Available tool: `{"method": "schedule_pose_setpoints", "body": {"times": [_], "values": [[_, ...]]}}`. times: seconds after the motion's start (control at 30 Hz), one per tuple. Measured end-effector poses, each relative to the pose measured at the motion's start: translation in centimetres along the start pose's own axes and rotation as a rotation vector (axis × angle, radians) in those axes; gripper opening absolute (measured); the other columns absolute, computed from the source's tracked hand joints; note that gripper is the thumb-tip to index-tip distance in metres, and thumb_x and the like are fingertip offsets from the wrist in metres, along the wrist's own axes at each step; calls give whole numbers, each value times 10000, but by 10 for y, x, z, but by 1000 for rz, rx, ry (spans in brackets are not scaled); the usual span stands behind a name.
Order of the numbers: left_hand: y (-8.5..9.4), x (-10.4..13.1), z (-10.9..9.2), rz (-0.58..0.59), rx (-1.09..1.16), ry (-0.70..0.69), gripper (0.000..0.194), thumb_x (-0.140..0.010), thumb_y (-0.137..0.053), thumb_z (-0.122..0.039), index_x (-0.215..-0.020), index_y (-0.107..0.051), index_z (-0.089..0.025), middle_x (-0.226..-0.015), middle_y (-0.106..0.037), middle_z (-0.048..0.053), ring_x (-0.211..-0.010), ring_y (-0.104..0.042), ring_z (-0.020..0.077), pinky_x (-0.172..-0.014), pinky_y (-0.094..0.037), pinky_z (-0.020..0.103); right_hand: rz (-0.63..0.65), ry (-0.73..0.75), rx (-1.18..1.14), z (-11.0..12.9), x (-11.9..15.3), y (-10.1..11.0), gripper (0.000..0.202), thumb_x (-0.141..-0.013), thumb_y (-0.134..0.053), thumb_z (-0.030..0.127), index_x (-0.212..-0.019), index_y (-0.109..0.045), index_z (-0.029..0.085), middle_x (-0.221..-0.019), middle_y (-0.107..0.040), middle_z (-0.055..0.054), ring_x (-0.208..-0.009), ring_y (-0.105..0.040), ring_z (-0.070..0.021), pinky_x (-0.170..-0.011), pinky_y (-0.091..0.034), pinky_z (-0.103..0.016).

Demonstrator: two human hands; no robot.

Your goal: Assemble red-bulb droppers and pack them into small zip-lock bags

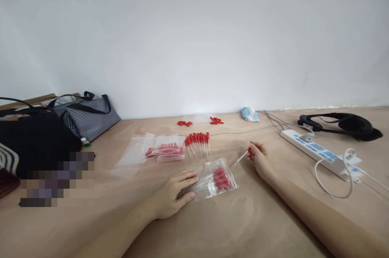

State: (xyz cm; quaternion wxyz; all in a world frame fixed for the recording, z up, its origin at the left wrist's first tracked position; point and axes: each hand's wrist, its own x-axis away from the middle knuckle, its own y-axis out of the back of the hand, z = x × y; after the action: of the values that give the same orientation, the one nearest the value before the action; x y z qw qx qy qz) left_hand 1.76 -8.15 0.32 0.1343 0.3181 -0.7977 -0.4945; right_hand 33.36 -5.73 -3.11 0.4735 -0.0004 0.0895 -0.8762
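Note:
My left hand [179,191] lies with its fingers apart at the left end of a clear plastic bag [209,197], touching it. Inside that bag are several droppers with red bulbs [221,178], bulbs toward the right. To the right of the bag, my right hand [257,156] pinches one dropper [242,156] by its red bulb, its clear tip pointing down and left. Behind the bag, several loose droppers [199,144] lie fanned out with red bulbs away from me. Left of them are stacked filled bags [170,153] beside flat clear bags [129,152].
Near the wall lie red bulbs [216,120], clear tubes [200,119] and a blue-white packet [250,114]. A power strip [316,150] with cables and a black headset [343,126] are right. Bags, including a striped one [92,118], stand left.

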Motion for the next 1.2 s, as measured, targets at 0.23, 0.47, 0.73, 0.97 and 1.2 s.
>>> {"method": "schedule_pose_setpoints", "body": {"times": [0.23,0.47,0.73,0.97,1.2], "values": [[-3,0,4,-8,4,-13,409,-851,-434,-342,-1253,-431,-265,-1332,-409,31,-1231,-346,231,-1006,-308,433,54,-36,-171,3,26,-21,318,-611,-625,402,-793,-433,226,-613,-499,39,-486,-500,-106,-450,-445,-251],[-2,2,3,-1,-19,28,522,-850,-429,-354,-1339,-261,-279,-1358,-369,21,-1238,-331,231,-1016,-294,417,220,-181,-201,1,52,-42,409,-550,-709,404,-790,-431,225,-627,-535,46,-495,-534,-108,-484,-446,-248],[-1,1,0,3,2,39,508,-846,-437,-328,-1329,-288,-273,-1350,-382,32,-1238,-331,239,-1011,-294,429,605,-143,107,5,55,-43,419,-537,-694,518,-683,-590,140,-634,-636,-25,-542,-566,-130,-542,-454,-262],[-1,0,-1,-23,13,17,487,-837,-446,-320,-1307,-338,-251,-1329,-412,46,-1226,-351,236,-1011,-300,427,843,-212,129,9,50,-39,469,-633,-587,583,-761,-664,138,-619,-647,-23,-601,-609,-163,-622,-478,-306],[0,0,-4,-61,-2,-2,444,-827,-460,-313,-1261,-416,-233,-1283,-464,51,-1187,-394,229,-1000,-321,401,881,-103,236,25,50,-36,514,-689,-476,640,-827,-673,186,-738,-652,-34,-742,-590,-181,-653,-466,-281]]}}
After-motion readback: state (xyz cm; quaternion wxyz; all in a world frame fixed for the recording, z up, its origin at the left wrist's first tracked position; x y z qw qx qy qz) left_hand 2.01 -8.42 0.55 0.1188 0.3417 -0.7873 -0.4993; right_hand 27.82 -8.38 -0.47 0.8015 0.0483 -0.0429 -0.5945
